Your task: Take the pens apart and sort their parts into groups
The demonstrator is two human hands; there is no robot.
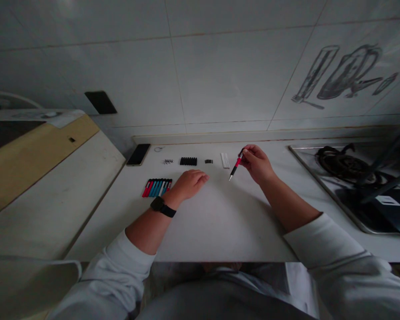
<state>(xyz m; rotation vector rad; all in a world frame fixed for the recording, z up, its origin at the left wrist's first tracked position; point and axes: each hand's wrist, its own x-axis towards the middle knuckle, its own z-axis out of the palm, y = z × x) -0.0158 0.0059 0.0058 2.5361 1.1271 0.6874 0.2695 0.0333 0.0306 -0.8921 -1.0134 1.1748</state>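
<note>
My right hand (256, 163) is closed on a red and black pen (236, 166), gripping its upper end, with the silver tip slanting down to the left. Over the white counter (213, 226), my left hand (190, 183) has its fingers stretched out and holds nothing. Beside its wrist lies a row of red, blue and white pen barrels (156, 187). Beyond it are small silver parts (168, 162), black ribbed sleeves (188, 161) and a few small dark pieces (208, 161). Thin white refills (225, 160) lie just left of the pen.
A phone (138, 154) and a thin ring (159, 149) lie at the back left. To the left stands a large white, wood-edged unit (53, 191). A gas stove (346, 178) fills the right side, with a dark object (383, 204) on it. The tiled wall (226, 84) bounds the back.
</note>
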